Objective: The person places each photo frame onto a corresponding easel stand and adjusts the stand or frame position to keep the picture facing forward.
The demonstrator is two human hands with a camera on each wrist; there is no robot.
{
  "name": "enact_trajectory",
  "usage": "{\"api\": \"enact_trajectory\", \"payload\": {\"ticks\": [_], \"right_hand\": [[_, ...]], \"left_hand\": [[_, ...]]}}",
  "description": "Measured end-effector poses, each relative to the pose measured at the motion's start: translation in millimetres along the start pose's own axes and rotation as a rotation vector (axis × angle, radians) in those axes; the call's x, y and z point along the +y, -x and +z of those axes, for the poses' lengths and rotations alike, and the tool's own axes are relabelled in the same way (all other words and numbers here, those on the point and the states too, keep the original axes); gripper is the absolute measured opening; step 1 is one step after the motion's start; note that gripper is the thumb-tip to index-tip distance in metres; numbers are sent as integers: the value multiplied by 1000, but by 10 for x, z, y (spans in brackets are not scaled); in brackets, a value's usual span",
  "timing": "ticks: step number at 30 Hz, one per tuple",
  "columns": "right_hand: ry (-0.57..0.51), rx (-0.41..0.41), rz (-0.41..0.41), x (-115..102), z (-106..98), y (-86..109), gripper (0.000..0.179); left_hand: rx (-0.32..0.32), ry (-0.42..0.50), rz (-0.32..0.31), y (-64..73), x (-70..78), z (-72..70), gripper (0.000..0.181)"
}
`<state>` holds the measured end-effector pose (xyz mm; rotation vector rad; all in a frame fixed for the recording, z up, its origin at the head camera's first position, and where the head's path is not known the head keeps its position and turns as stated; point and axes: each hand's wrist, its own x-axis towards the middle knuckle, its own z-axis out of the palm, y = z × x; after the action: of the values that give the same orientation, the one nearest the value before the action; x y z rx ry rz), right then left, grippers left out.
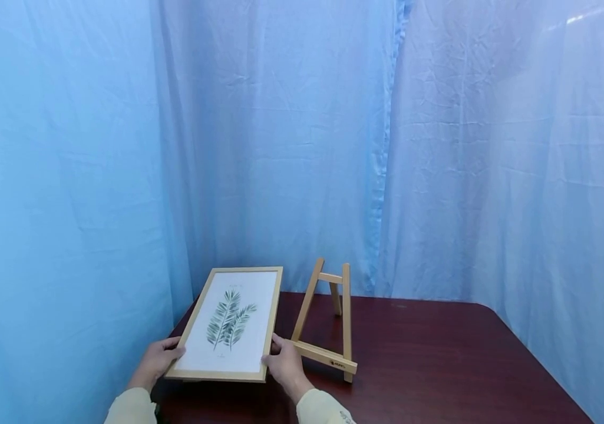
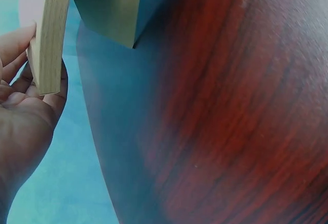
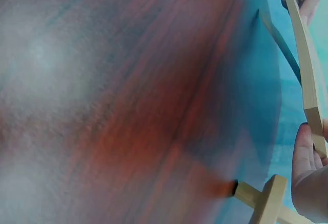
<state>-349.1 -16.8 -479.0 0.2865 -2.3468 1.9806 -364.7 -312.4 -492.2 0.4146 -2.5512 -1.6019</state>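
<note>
A picture frame with a light wood border surrounds a print of green fern-like leaves on white. It leans back over the left part of the table, its lower edge towards me. My left hand grips its left side near the lower corner, the thumb over the front. On the opposite side my right hand pinches the border in the same manner. Behind the frame a flat piece slants out towards the tabletop in the right wrist view. Just right of my right hand stands a small wooden easel, with nothing on its ledge.
The dark red wooden table has a rounded far right corner. Light blue curtains hang close behind it and along both sides. One foot of the easel reaches near my right hand in the right wrist view.
</note>
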Motion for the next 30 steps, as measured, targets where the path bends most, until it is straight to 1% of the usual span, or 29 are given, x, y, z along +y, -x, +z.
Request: {"api": "enact_trajectory", "payload": {"ticks": [4, 10, 14, 18, 21, 25, 30], "right_hand": [[35, 5, 5, -78, -62, -29, 58], [92, 44, -25, -196, -162, -49, 58], [101, 62, -31, -228, -219, -69, 59], [144, 93, -40, -247, -272, -86, 59], [174, 110, -47, -260, -314, -98, 59], [155, 113, -63, -288, -372, -120, 61], [129, 127, -96, -317, -443, -164, 62]], "left_hand": [[2, 22, 26, 6, 69, 0, 52], [3, 36, 72, 0, 163, 28, 52], [3, 24, 82, -20, 221, 61, 52], [-2, 28, 78, -31, 288, 98, 52], [-10, 41, 91, -47, 342, 122, 52], [-13, 49, 121, -82, 425, 141, 52], [-10, 52, 153, -105, 565, 157, 52]]}}
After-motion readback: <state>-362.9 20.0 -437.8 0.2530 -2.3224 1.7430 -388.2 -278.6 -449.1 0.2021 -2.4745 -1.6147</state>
